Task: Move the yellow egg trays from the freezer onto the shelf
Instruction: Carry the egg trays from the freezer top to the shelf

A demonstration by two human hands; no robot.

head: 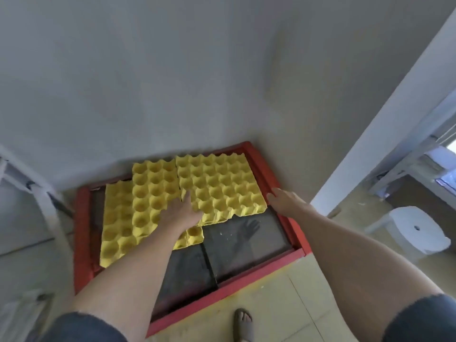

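Observation:
Several yellow egg trays lie on the glass top of a red-framed chest freezer. The right tray sits at the back right, a middle tray partly overlaps a left tray. My left hand rests flat on the front left edge of the right tray, fingers spread. My right hand is at that tray's right front corner, by the red frame; whether it touches the tray is unclear. Neither hand has a tray lifted.
A grey wall rises right behind the freezer. A white pillar stands to the right, with a white plastic stool beyond it. A white frame stands at the left. My sandalled foot is on the yellowish tiled floor.

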